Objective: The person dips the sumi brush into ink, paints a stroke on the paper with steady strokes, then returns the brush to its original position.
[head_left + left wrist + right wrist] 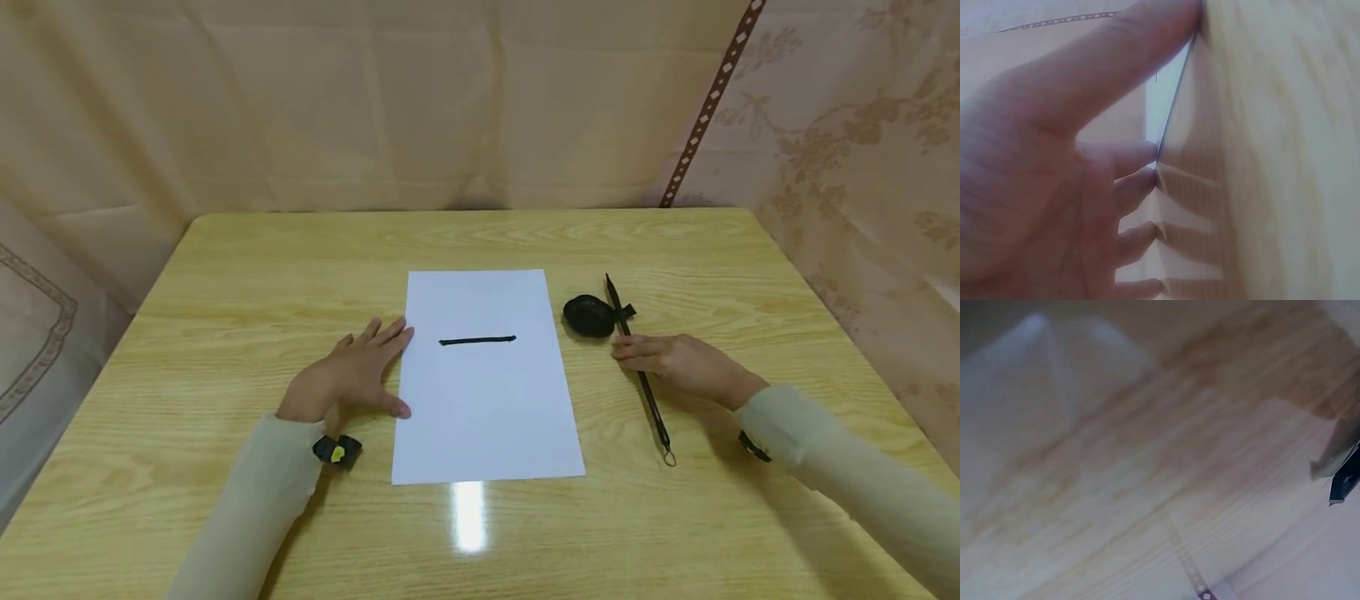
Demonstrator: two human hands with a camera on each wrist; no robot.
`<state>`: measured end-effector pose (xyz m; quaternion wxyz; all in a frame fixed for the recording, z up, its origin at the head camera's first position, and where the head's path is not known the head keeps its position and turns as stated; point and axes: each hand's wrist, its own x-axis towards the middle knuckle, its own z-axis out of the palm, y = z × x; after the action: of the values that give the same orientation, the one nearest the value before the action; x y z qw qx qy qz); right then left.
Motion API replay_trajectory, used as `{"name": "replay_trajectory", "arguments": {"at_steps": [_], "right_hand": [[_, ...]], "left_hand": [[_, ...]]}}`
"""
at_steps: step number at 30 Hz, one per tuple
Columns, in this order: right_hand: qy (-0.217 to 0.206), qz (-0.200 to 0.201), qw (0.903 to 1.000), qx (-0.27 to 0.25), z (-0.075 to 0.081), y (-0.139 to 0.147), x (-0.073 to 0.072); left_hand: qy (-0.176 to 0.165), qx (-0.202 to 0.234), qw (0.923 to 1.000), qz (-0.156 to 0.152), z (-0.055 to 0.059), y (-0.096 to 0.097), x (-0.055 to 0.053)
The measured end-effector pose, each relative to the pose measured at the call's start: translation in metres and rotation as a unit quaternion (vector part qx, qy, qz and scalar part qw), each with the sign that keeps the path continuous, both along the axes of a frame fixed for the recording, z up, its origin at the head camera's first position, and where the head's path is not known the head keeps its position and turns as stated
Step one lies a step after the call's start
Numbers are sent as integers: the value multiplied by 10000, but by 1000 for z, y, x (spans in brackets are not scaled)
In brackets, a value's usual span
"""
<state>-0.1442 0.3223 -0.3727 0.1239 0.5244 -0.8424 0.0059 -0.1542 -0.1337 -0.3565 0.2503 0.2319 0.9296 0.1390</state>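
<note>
A white sheet of paper (487, 417) with one black horizontal stroke (477, 340) lies on the table. My left hand (352, 375) rests at its left edge, fingers spread, with the thumb and a fingertip on the paper. In the left wrist view the same hand (1041, 119) has its fingertips down along the sheet's edge. To the right of the paper, my right hand (686, 367) pinches the shaft of a black writing brush (652, 408) with a hanging loop; the thumb is hidden. The brush's upper part crosses a small black block (628, 312), beside a rounded black object (589, 317).
The wood-grain table (285, 275) reaches back to a beige curtain (337, 108). A patterned cloth (862, 125) hangs at the right. In the right wrist view, part of a black object (1345, 478) shows at the right edge, and the hand is out of view.
</note>
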Motion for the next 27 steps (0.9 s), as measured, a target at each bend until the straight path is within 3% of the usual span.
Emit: {"name": "replay_trajectory", "arguments": {"at_steps": [27], "right_hand": [[140, 39, 9998, 154, -3, 4, -3]], "left_hand": [[-161, 220, 9996, 112, -1, 2, 0]]}}
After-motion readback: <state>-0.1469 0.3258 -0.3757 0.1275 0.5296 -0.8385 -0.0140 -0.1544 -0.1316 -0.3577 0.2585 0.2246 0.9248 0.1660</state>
